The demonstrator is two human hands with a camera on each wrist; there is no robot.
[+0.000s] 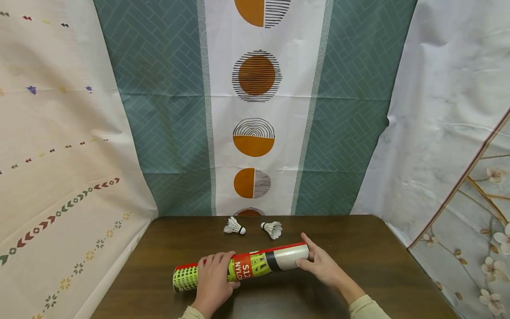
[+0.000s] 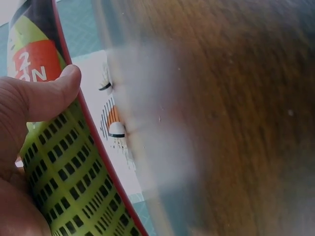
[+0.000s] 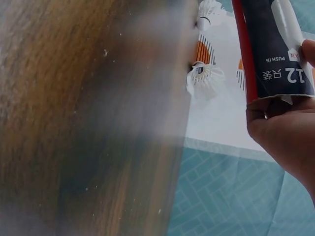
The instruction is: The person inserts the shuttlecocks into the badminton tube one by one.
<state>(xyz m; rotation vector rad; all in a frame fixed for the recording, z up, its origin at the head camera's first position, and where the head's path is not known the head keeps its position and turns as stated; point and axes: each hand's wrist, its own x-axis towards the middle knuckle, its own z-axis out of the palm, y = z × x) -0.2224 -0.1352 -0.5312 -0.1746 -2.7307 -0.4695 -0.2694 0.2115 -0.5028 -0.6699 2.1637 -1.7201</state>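
Note:
A long shuttlecock tube (image 1: 241, 268), printed lime green, red, black and white, is held lengthwise above the table and tilts up toward its right end. My left hand (image 1: 215, 277) grips it left of the middle, the thumb (image 2: 54, 93) lying across the label in the left wrist view. At the other end, my right hand (image 1: 324, 266) holds the rim between thumb and fingers. The right wrist view shows that end of the tube (image 3: 275, 59) uncapped, its inside mostly hidden by the hand. Beyond the tube, two white shuttlecocks lie apart, one on the left (image 1: 234, 226) and one on the right (image 1: 272, 229).
A dark brown wooden table (image 1: 167, 248) lies beneath. Its back edge meets a hanging teal and white cloth (image 1: 171, 133) with orange circles. Patterned cloths hang at the left (image 1: 71, 186) and right (image 1: 446, 155).

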